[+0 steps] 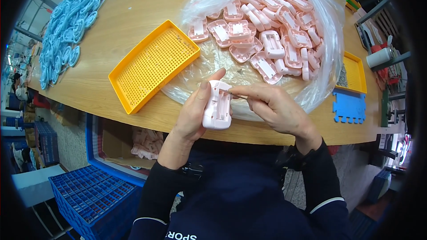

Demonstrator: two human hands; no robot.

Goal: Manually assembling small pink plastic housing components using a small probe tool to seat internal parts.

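In the head view, the only one here, the left hand (190, 114) is holding a pale pink plastic casing (217, 106) just beyond the near edge of the table (249, 138), its thumb and fingers clamping the sides. The battery compartment is facing up and showing metal contacts. The right hand (279, 106) is pinching a thin metal tool (240, 96) between thumb and forefinger, and the tool's tip is reaching the far end of that compartment.

This casing seems to be only partway through: the tool is resting at it, and no cover is closing the compartment. Whether each contact is sitting fully in place is too small to tell.

Far right of the hands, many similar pink casings (272, 44) are lying heaped in a clear plastic bag (200, 6). Some are showing compartments, others bare sides; which of them are finished cannot be told, so the amount left is staying uncertain. Near left, below the table, a cardboard box (114, 144) is holding more pink pieces (147, 140), perhaps finished ones. To the right, a yellow tray (357, 73) is carrying small metal parts (342, 78).
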